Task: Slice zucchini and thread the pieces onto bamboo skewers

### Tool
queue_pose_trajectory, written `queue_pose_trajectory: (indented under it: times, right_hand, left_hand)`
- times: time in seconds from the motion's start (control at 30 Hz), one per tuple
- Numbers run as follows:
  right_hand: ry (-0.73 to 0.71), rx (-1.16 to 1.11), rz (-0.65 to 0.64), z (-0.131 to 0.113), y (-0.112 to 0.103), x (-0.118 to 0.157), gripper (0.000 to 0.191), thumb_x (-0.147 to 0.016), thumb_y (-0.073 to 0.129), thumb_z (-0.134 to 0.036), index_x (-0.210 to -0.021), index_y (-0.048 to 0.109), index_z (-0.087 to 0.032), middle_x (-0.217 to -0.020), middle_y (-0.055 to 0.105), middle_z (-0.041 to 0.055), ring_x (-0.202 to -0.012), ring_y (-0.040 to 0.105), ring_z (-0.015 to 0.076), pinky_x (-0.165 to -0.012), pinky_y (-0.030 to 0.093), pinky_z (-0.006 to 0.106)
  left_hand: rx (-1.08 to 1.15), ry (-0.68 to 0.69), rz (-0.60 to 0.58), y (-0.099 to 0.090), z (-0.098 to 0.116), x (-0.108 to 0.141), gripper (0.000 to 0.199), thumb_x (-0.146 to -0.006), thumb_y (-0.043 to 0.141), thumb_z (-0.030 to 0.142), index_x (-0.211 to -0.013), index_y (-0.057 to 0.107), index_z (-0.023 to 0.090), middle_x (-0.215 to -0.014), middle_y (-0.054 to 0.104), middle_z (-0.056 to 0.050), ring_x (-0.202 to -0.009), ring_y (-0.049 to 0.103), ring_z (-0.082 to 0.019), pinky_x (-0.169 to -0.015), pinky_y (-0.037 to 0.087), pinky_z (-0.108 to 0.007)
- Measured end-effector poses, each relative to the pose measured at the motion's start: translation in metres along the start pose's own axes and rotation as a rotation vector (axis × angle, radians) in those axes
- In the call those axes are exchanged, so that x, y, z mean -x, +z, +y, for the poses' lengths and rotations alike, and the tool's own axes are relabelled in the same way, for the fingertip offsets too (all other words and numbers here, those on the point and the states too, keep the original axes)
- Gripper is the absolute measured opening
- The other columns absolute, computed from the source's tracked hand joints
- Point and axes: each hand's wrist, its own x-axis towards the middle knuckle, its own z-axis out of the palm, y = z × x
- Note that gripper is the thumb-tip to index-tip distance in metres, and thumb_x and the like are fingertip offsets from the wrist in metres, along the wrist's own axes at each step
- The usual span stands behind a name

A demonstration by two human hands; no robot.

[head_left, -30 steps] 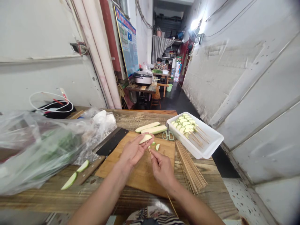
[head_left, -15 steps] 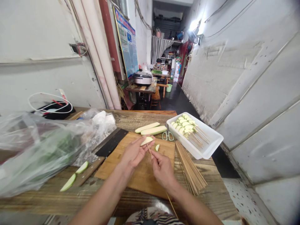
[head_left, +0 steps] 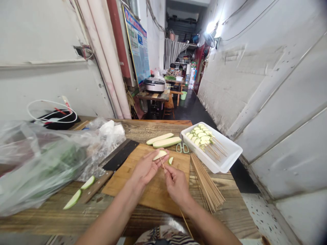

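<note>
Above the cutting board [head_left: 127,180], my left hand [head_left: 148,167] holds a pale green-edged zucchini slice [head_left: 160,155] on its fingers. My right hand [head_left: 176,182] pinches a thin bamboo skewer [head_left: 162,164], whose upper end meets the lower edge of the slice; how deep it goes in I cannot tell. The skewer's other end comes out below my right wrist. A small zucchini piece [head_left: 170,160] lies on the board just right of my left fingertips. Two long zucchini halves [head_left: 167,142] rest behind the board.
A bundle of skewers [head_left: 208,183] lies right of the board, below a white tray [head_left: 231,160] with skewered slices [head_left: 200,136]. Scissors [head_left: 182,147] sit between. At left are a cleaver [head_left: 120,156], two slices [head_left: 73,199] and plastic bags [head_left: 46,170]. A person [head_left: 172,69] sits far back.
The view has shifted slightly. My hands, the slice and the skewer keep nearly the same position.
</note>
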Motion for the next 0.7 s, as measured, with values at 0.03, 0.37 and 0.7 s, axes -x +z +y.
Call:
queue_pose_trajectory:
  times: [0.03,0.37,0.7]
  right_hand:
    - [0.002,-0.001,0.000,-0.0001,0.0001,0.0000,0.028,-0.085,0.039,-0.021,-0.074,0.065,-0.017,-0.056,0.052,-0.0003,-0.058,0.051,0.0162,-0.060,0.043,0.025]
    - [0.026,0.016,0.007,-0.0014,0.0009,-0.0007,0.029,-0.084,0.039,-0.024,-0.067,0.061,-0.016,-0.058,0.051,0.0000,-0.052,0.044,0.0140,-0.053,0.036,0.023]
    - [0.045,0.024,0.002,0.0006,0.0020,-0.0016,0.029,-0.083,0.037,-0.024,-0.063,0.057,-0.016,-0.058,0.053,0.0011,-0.054,0.046,0.0146,-0.054,0.036,0.024]
  left_hand:
    - [-0.002,-0.003,0.002,0.0000,-0.0002,0.0003,0.016,-0.083,0.048,0.006,-0.081,0.065,0.004,-0.084,0.071,-0.015,-0.084,0.068,-0.019,-0.083,0.055,-0.029]
    - [0.008,-0.039,0.011,-0.0029,-0.0038,0.0000,0.015,-0.083,0.049,0.006,-0.081,0.063,0.005,-0.085,0.071,-0.014,-0.085,0.068,-0.019,-0.086,0.054,-0.031]
    - [0.022,-0.058,0.044,-0.0003,-0.0059,0.0001,0.016,-0.083,0.047,0.005,-0.082,0.063,0.005,-0.085,0.071,-0.014,-0.083,0.068,-0.020,-0.082,0.055,-0.029]
